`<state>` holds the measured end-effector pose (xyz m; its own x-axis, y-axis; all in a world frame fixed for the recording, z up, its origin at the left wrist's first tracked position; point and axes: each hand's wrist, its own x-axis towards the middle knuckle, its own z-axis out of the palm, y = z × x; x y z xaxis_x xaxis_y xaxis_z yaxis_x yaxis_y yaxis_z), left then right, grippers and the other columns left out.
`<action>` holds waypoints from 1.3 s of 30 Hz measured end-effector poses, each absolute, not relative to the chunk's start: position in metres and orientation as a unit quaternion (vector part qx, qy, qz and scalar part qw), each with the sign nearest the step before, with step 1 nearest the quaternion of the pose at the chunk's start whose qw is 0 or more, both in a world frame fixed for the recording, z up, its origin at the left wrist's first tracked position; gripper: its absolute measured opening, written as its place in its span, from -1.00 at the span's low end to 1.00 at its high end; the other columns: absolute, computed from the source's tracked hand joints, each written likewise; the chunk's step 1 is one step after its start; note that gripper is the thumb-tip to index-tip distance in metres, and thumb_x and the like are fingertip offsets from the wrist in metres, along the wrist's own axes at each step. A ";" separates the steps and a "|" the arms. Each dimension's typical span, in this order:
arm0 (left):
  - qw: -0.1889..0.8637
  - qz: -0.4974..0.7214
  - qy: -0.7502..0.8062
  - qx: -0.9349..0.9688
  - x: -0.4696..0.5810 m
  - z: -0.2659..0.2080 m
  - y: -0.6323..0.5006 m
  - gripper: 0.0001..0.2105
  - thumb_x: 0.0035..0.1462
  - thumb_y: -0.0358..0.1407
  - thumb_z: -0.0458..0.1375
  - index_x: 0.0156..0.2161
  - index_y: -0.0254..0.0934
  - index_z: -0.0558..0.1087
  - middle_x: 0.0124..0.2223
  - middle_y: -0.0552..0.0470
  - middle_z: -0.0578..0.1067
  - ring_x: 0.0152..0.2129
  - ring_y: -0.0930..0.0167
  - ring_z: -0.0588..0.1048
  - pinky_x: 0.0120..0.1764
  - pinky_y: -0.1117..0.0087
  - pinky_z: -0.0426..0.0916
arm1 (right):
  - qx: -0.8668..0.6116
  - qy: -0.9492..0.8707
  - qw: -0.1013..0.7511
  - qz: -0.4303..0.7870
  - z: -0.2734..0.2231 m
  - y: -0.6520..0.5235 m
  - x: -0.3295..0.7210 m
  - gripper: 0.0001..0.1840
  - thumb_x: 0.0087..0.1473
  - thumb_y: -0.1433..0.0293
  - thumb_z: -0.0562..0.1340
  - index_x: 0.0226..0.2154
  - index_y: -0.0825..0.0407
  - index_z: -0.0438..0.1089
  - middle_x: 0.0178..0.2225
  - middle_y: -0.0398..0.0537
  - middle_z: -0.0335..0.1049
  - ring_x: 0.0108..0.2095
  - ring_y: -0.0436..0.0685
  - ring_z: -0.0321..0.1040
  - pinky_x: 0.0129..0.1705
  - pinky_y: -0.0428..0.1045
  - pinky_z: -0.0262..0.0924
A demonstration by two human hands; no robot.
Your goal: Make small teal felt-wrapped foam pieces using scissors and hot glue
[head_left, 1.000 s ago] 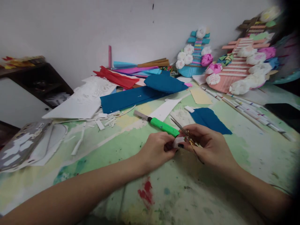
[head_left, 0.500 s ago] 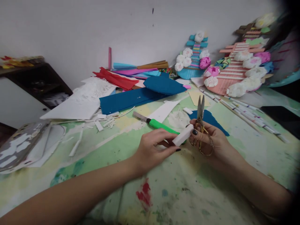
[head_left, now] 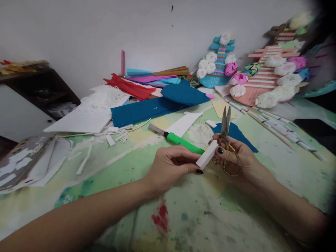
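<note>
A small white foam strip (head_left: 207,154) is held between my two hands, slanting up to the right. My left hand (head_left: 173,166) pinches its lower end between thumb and fingers. My right hand (head_left: 237,157) grips the upper end with thumb and fingertip. Gold-handled scissors (head_left: 225,122) also sit in my right hand, blades pointing up and slightly apart, the loops against the palm. Just beyond my left hand lies a green utility knife (head_left: 181,140) with its blade out. Behind my right hand is a piece of dark blue paper (head_left: 236,133).
Blue crepe paper (head_left: 136,111), a white foam sheet (head_left: 78,120) and white scraps (head_left: 110,140) lie across the table. Two flower-decorated guitar shapes, one blue (head_left: 214,81) and one pink (head_left: 262,89), lean at the back. Rolled paper sticks (head_left: 283,127) and a black phone (head_left: 315,130) are right.
The foam strip and my left hand have shifted slightly right and down. My right hand still holds the scissors and the strip's upper end. The view has moved a little.
</note>
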<state>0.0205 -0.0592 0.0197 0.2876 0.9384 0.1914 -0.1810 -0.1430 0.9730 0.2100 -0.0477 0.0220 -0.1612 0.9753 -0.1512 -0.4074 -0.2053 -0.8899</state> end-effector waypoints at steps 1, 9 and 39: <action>0.568 0.497 0.331 0.567 0.020 0.020 -0.059 -0.84 -0.13 -0.54 0.31 -0.38 -0.29 0.60 -0.41 0.03 0.55 -0.50 0.45 0.54 -0.36 0.42 0.56 | -0.395 -0.364 0.519 0.665 0.022 -0.048 0.210 -0.74 -0.20 0.43 0.43 -0.34 -0.05 0.50 -0.35 -0.19 0.33 -0.43 -0.08 0.30 -0.38 -0.22 0.28; 0.529 0.501 0.339 0.595 0.020 0.018 -0.057 -0.85 -0.14 -0.48 0.32 -0.36 -0.32 0.60 -0.38 -0.03 0.54 -0.41 0.41 0.52 -0.29 0.38 0.53 | -0.429 -0.406 0.531 0.607 0.023 -0.047 0.209 -0.68 -0.24 0.37 0.44 -0.34 -0.05 0.42 -0.37 -0.18 0.30 -0.45 -0.06 0.26 -0.43 -0.17 0.26; 0.263 0.234 0.336 0.873 0.014 0.011 -0.048 -0.89 -0.16 -0.50 0.15 -0.44 -0.31 0.44 -0.45 0.07 0.46 -0.46 0.45 0.35 -0.40 0.46 0.18 | -0.789 -0.605 0.037 -0.107 0.024 -0.012 0.284 -0.63 0.06 0.51 0.03 -0.11 0.36 0.34 -0.20 0.48 0.38 -0.08 0.56 0.24 -0.23 0.24 0.12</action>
<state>0.0136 -0.0480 0.0111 0.6638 0.7107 0.2329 0.4645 -0.6358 0.6164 0.2838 -0.0117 0.0239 0.2462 0.9455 0.2131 0.9613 -0.2663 0.0709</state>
